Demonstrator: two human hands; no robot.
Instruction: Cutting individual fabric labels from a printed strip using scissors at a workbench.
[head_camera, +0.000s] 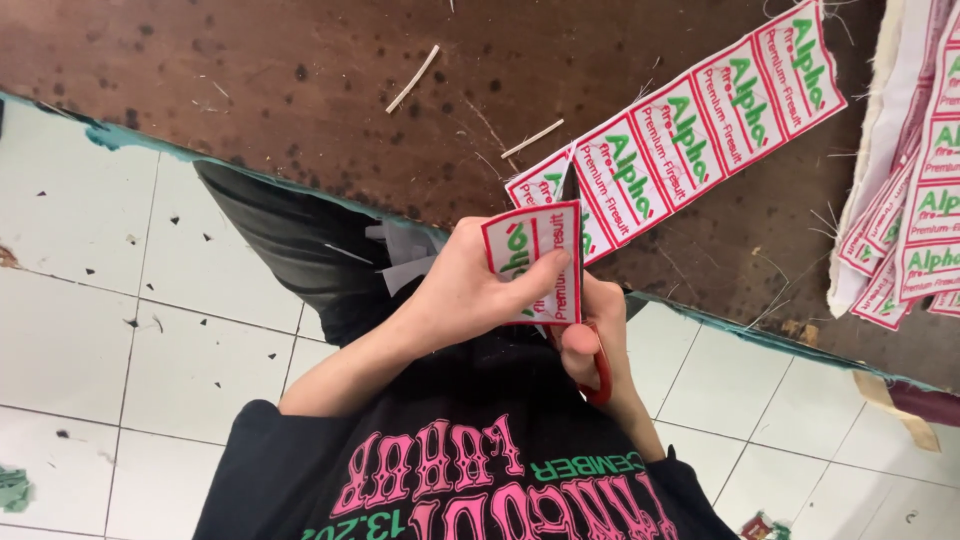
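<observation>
My left hand (465, 292) pinches the end label (533, 250) of a strip of white woven labels (700, 135) with red borders and green and red lettering; the thumb lies across the label's face. My right hand (598, 335) grips scissors with a red handle (604, 378). Their dark blade (570, 184) points up between the end label and the rest of the strip. The strip runs up to the right across the brown table (300, 80).
A pile of the same labels (915, 210) lies at the table's right edge beside white cloth. Thin offcut slivers (412, 80) lie on the stained tabletop. Below is a white tiled floor (100, 300) with small scraps, and a black garment (300, 250) under the table edge.
</observation>
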